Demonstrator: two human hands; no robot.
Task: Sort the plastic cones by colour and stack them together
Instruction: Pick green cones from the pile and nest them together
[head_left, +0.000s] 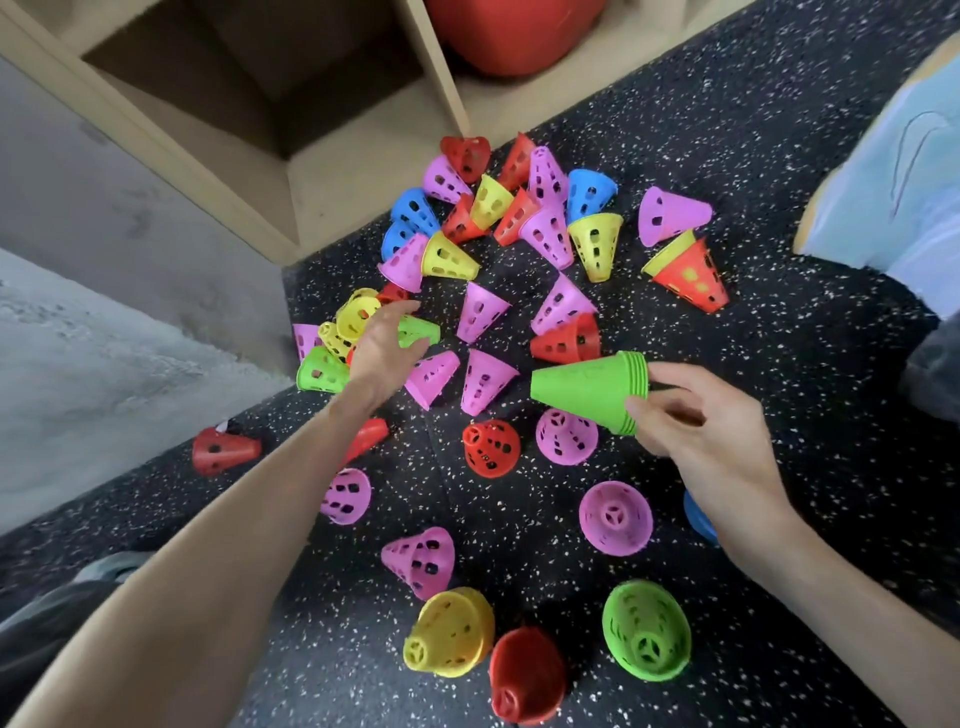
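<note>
Pink, red, yellow, blue cones (550, 228), green cone stack (592, 387), black white-speckled floor (779, 130), beige shelf (322, 176)

floor (779, 130): black, white-speckled | on it: scattered pink, red, yellow, blue, green cones (483, 312), most on their sides, some upright | shelf unit (311, 171) stands at far edge

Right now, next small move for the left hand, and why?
Probably close the left hand on the green cone lying just beyond its open fingers. The right hand already holds a green stack by its wide end, so that cone likely goes onto it next.
</note>
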